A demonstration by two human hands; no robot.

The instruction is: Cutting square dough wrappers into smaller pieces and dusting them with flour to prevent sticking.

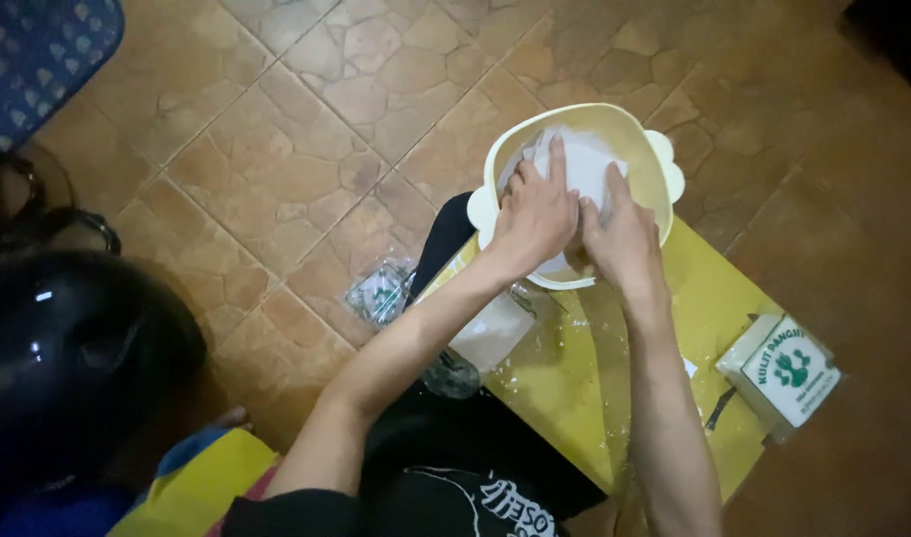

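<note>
Hands: left hand (537, 214) and right hand (618, 231) press flat, fingers together, on white dough (587, 164).
Bowl: cream bowl (654, 164) on yellow board (719, 298).
Progress: dough looks part-worked; wrapper packet (786, 373) looks unopened, as far as I can tell.

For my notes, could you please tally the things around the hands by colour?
Pale yellow: 1, bowl
White: 2, sheet stack, wrapped packet
Yellow: 1, board
Clear: 1, crumpled plastic bag
Total: 5

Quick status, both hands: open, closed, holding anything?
Left hand: open, fingers flat on the white sheets in the cream bowl.
Right hand: open, also pressing on the sheets; grip cannot be told.
</note>
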